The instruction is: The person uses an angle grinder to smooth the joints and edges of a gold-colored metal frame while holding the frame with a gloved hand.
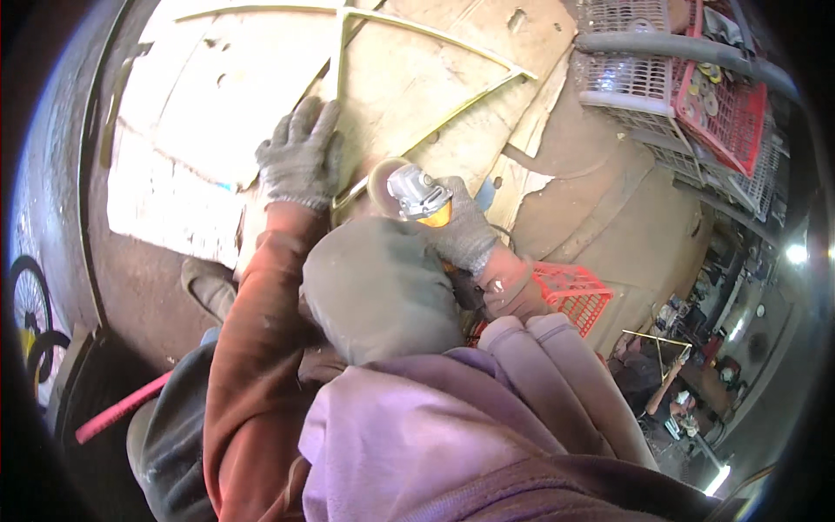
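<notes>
The left hand (300,158) is resting, fingers extended, over the metal frame (340,54), which is lying on cardboard (248,65). The right hand (467,230) is gripping the angle grinder (419,193) beside it. Visible joints are already meeting; remaining grinding is hard to judge.

Head view, left fisheye: worn on my head, looking steeply down. Purple cloth (409,418) fills the near lower field; my grey-gloved left hand (300,155) and grey-gloved right hand (467,230) sit mid-field, flat pale-brown cardboard sheets (391,87) beneath and beyond.
</notes>
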Action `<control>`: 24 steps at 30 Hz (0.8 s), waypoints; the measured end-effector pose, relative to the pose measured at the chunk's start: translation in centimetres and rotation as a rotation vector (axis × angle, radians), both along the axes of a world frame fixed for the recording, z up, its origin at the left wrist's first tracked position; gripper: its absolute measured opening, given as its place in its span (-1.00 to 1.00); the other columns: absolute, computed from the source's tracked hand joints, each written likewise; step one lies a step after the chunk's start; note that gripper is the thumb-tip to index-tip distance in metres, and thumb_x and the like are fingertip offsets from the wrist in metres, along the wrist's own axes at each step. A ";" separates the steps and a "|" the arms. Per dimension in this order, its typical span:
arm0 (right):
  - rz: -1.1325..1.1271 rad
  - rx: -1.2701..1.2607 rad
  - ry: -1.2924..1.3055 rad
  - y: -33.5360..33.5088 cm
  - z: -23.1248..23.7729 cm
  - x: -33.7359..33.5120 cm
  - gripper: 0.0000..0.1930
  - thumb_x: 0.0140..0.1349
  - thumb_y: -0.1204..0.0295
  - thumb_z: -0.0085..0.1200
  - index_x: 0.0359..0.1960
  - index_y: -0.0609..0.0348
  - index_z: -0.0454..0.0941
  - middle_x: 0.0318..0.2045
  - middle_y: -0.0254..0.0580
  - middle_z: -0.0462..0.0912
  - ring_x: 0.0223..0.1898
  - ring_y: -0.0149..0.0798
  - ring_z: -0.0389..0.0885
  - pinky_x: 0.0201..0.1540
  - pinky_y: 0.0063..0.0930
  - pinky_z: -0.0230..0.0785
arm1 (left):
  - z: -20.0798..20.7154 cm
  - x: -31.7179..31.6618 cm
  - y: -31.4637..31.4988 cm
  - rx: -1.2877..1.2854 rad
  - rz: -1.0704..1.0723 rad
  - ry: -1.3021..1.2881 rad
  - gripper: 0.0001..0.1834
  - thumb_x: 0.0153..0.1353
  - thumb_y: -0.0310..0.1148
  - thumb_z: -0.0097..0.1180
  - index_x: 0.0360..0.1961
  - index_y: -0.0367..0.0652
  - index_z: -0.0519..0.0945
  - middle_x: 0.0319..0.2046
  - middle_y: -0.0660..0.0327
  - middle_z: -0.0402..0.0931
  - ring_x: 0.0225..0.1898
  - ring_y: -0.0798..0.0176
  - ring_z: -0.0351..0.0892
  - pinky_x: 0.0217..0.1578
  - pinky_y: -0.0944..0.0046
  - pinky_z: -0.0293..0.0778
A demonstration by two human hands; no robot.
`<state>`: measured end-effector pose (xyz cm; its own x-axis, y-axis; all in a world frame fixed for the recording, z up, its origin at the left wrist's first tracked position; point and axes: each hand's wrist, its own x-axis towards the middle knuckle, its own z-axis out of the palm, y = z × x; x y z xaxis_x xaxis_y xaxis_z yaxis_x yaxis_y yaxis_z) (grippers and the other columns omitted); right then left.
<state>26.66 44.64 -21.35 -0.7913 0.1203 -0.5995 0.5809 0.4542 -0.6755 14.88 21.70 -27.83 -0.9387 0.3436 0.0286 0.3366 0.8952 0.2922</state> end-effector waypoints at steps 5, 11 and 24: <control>-0.380 -0.159 0.161 7.7 -3.7 -3.4 -0.58 0.11 0.42 0.46 -0.16 0.13 0.40 -0.22 -0.18 0.64 -0.16 -0.33 0.64 -0.14 -0.44 0.54 | -0.2 -0.3 0.0 -0.014 -0.001 -0.001 -0.49 0.30 -0.08 0.17 0.29 0.26 0.52 0.28 0.30 0.44 0.21 0.10 0.47 0.07 -0.06 0.41; -0.187 -0.191 0.016 6.6 -3.4 -3.7 -0.40 0.09 0.35 0.47 0.05 0.26 0.34 -0.16 -0.13 0.66 -0.14 -0.23 0.66 -0.14 -0.43 0.53 | -0.6 -0.7 0.5 0.045 -0.020 0.021 -0.48 0.24 -0.14 0.20 0.26 0.24 0.55 0.22 0.28 0.50 0.20 0.06 0.48 0.07 -0.07 0.41; -0.492 -0.128 -0.191 15.3 0.5 -10.7 -0.65 0.00 0.49 0.50 -0.14 0.22 0.70 -0.22 -0.22 0.74 -0.16 -0.34 0.70 -0.07 -0.48 0.53 | -1.1 -2.6 0.7 0.044 -0.036 0.065 -0.40 0.21 -0.10 0.20 0.31 0.24 0.49 0.38 0.13 0.31 0.39 -0.04 0.25 0.27 -0.20 0.15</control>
